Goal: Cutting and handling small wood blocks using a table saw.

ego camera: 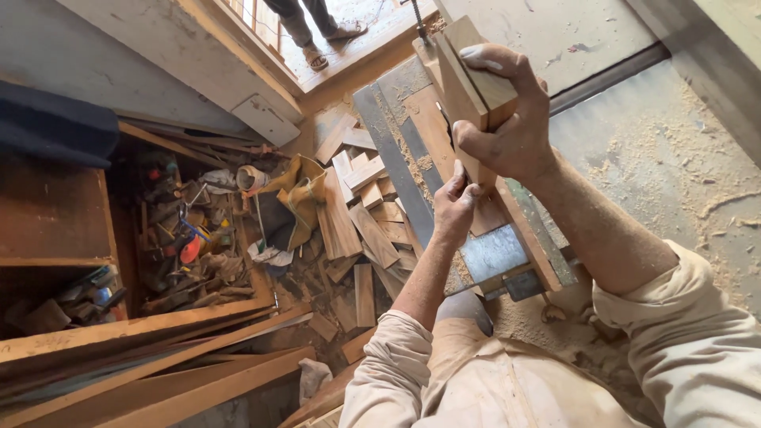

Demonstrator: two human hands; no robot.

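Sawdusty bench [666, 150]: wood block [468, 79] in right hand [511, 119] grip, left hand [453, 208] below

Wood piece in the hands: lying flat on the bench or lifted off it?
Lifted. The right hand grips the wood piece from above, tilted over the bench; the left hand pinches its lower end. Sawdust covers the floor.

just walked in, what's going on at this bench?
A person stands at a sawdust-covered workbench, both hands on a wooden piece. The right hand grips its upper end; the left hand pinches its lower edge. Offcuts litter the floor, beside a tool-filled box. Another person's sandalled feet show at the doorway.
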